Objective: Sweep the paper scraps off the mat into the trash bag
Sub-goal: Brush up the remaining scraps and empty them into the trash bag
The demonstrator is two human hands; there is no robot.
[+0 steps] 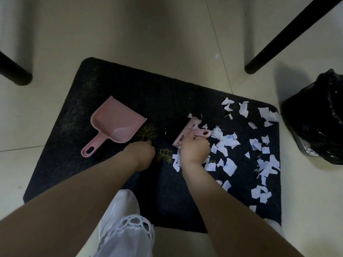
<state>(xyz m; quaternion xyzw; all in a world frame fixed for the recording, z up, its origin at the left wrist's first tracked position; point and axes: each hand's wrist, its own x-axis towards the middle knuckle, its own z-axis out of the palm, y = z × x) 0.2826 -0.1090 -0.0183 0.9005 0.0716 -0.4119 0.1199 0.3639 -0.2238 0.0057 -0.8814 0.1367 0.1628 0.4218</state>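
Pink plastic brush (187,131) sat gripped in the right hand (194,150), its long axis running from near-left to far-right across the dark mat (115,86), beside the paper scraps (230,143). The left hand (141,153) pressed curled fingers down on the mat near the dustpan (115,123), its grip hidden. The trash bag (315,119) was cut off at right.
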